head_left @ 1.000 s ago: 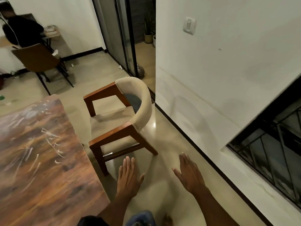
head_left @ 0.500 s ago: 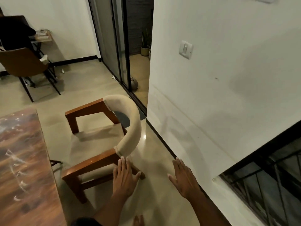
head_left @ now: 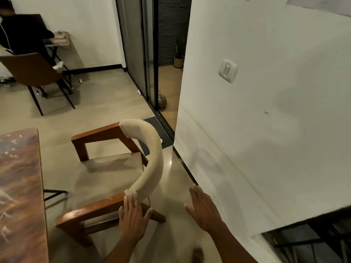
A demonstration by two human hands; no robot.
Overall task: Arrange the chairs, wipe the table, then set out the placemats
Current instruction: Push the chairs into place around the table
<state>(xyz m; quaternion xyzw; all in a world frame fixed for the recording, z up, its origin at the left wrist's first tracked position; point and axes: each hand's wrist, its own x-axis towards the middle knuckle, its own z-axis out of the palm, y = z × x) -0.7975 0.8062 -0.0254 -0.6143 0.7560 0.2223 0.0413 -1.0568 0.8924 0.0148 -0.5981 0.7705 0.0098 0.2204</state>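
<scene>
The wooden armchair with curved beige padded back [head_left: 117,168] stands beside the streaked brown table [head_left: 19,186]. Left hand [head_left: 133,217] and right hand [head_left: 204,209] reach flat-fingered, gripping nothing. It looks heavy, rigid; best grasped by the backrest.

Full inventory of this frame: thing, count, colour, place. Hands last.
armchair: 1, brown wood arms, beige seat and curved back, centre, beside the table
table: 1, streaked brown top, left edge
desk chair: 1, brown with thin black legs, far left
seated person: 1, dark top, far left at a small desk
sliding door: 1, dark frame with glass, top centre
potted plant: 1, green in a pale pot, beyond the door
light switch: 1, white, on the right wall
window grille: 1, black, lower right
left hand: 1, fingers straight, over the armchair's near arm where the back begins
right hand: 1, fingers spread, over the floor, holding nothing
</scene>
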